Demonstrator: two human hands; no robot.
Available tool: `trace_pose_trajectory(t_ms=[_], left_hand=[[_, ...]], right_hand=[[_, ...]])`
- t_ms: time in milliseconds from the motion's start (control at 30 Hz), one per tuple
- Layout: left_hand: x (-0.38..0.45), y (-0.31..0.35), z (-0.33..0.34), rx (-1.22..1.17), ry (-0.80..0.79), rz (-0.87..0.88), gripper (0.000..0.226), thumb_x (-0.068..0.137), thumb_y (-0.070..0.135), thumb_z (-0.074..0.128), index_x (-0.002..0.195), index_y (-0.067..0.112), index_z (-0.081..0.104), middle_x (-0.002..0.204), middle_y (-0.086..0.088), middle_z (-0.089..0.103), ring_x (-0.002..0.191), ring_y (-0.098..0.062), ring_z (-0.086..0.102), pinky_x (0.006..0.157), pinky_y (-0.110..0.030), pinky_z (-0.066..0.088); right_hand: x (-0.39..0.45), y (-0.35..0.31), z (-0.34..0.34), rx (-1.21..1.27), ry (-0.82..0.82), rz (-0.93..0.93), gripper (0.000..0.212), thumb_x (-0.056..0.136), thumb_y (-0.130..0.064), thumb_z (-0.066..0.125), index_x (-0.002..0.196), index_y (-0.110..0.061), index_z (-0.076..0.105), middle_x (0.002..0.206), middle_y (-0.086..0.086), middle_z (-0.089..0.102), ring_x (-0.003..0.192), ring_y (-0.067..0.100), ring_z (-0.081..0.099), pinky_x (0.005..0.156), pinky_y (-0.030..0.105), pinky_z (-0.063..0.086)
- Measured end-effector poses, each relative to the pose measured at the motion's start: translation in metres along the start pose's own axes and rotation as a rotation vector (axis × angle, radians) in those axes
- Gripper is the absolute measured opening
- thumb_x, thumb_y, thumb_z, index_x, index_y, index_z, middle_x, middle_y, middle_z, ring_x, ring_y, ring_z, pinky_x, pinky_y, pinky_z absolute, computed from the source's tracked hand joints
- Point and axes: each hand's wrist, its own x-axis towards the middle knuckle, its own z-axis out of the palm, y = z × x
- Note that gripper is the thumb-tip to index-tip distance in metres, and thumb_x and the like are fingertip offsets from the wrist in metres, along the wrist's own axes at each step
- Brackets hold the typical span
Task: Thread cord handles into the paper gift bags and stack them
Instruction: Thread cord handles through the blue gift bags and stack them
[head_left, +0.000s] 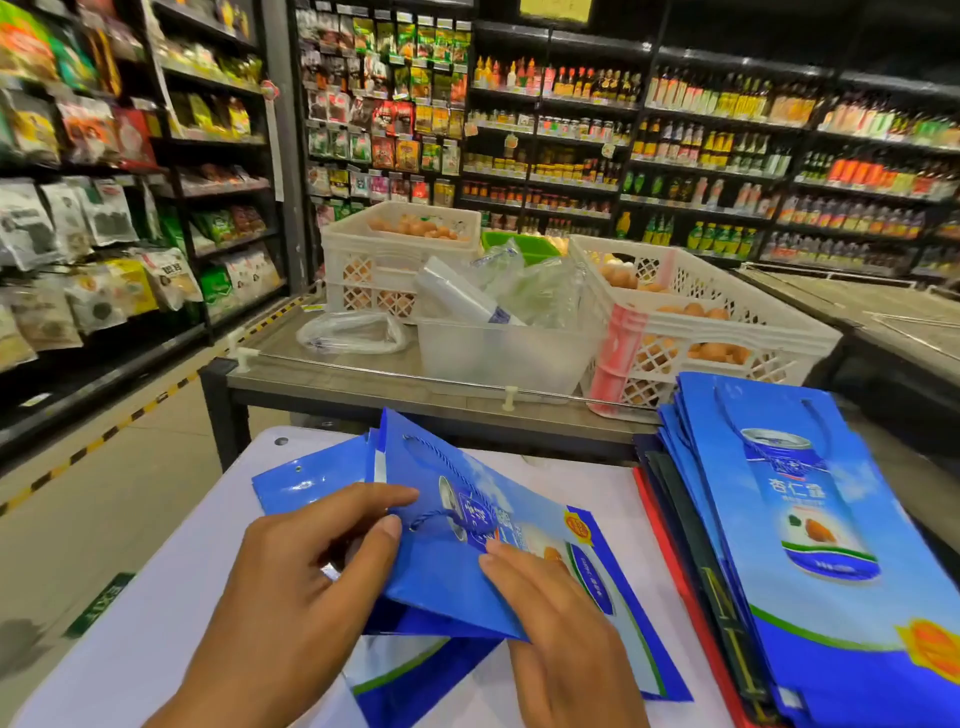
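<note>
L hand: thumb and forefinger pinch edge of blue bag beside its cord handle | R hand: fingers straight, together, pressing bag flat | bag: glossy blue, can print, on white table atop other flat bags, number unclear | stack at right, count unclear | 2 egg crates behind.

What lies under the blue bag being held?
Under the held bag more flat blue bags lie on the white table; their count is hidden.
</note>
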Motion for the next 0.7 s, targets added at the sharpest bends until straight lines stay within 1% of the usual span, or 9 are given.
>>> trace_pose_trajectory(t_ms=[67,167,233,300,367,467,567,633,700], left_hand=[[0.007,0.019,0.001,0.072,0.016,0.127,0.023,0.099,0.058,0.056,0.106,0.048,0.076,0.097,0.027,0.073,0.088,-0.006,0.070,0.063,-0.017,0.052],[0.018,0.030,0.008,-0.039,0.005,0.226,0.035,0.096,0.064,0.050,0.120,0.049,0.069,0.112,0.016,0.075,0.093,-0.016,0.072,0.079,-0.038,0.059],[0.023,0.036,0.020,-0.176,0.126,0.255,0.026,0.096,0.049,0.056,0.119,0.047,0.067,0.115,0.007,0.075,0.100,-0.024,0.071,0.087,-0.049,0.057],[0.028,0.042,0.038,-0.217,0.234,0.237,0.030,0.091,0.027,0.061,0.117,0.043,0.065,0.115,0.010,0.071,0.106,-0.020,0.068,0.094,-0.046,0.055],[0.037,0.042,0.062,-0.172,0.162,0.169,0.044,0.087,0.029,0.062,0.129,0.041,0.058,0.127,0.016,0.064,0.119,-0.007,0.061,0.100,-0.042,0.052],[0.049,0.034,0.100,-0.116,-0.133,-0.014,0.063,0.087,0.049,0.059,0.147,0.049,0.039,0.144,0.018,0.055,0.132,0.000,0.052,0.110,-0.039,0.045],[0.049,0.033,0.137,-0.186,-0.302,-0.019,0.041,0.094,0.045,0.059,0.133,0.054,0.051,0.113,0.022,0.071,0.105,0.001,0.068,0.091,-0.024,0.050],[0.049,0.037,0.156,-0.217,-0.294,0.017,0.021,0.103,0.024,0.062,0.116,0.041,0.063,0.096,0.019,0.073,0.085,0.001,0.070,0.073,-0.015,0.050],[0.051,0.041,0.171,-0.266,-0.292,-0.014,0.011,0.104,0.016,0.061,0.106,0.025,0.066,0.090,0.009,0.076,0.080,-0.009,0.072,0.073,-0.024,0.055]], right_hand=[[0.001,0.008,-0.018,0.017,0.103,-0.017,0.045,0.111,-0.052,0.030,0.153,-0.040,0.038,0.151,-0.022,0.048,0.138,0.000,0.048,0.113,0.008,0.032],[-0.001,0.013,-0.048,0.132,0.274,0.043,0.042,0.110,-0.039,0.040,0.143,-0.021,0.061,0.146,-0.014,0.058,0.132,0.009,0.059,0.109,0.018,0.045],[0.000,0.011,-0.072,0.225,0.378,0.153,0.034,0.106,-0.020,0.049,0.134,-0.018,0.068,0.136,-0.012,0.066,0.126,0.011,0.064,0.103,0.020,0.049],[0.003,0.008,-0.099,0.295,0.468,0.288,0.027,0.102,-0.018,0.055,0.121,-0.029,0.071,0.118,-0.018,0.070,0.111,0.002,0.066,0.090,0.010,0.049],[0.003,0.013,-0.121,0.353,0.601,0.408,0.016,0.099,-0.030,0.059,0.111,-0.036,0.068,0.106,-0.020,0.072,0.099,-0.002,0.067,0.081,0.008,0.048],[0.001,0.036,-0.150,0.448,0.682,0.534,0.020,0.095,-0.030,0.062,0.114,-0.028,0.070,0.108,-0.015,0.076,0.098,0.005,0.071,0.083,0.022,0.055],[-0.004,0.067,-0.173,0.567,0.692,0.638,0.018,0.098,-0.012,0.066,0.113,-0.020,0.071,0.108,-0.005,0.078,0.100,0.020,0.074,0.086,0.038,0.059],[-0.009,0.085,-0.183,0.687,0.680,0.686,0.023,0.100,-0.003,0.061,0.117,-0.016,0.071,0.112,0.000,0.078,0.104,0.026,0.074,0.090,0.042,0.057],[-0.017,0.102,-0.191,0.741,0.641,0.740,0.022,0.100,-0.003,0.059,0.117,-0.013,0.071,0.113,0.004,0.078,0.104,0.028,0.075,0.090,0.042,0.058]])
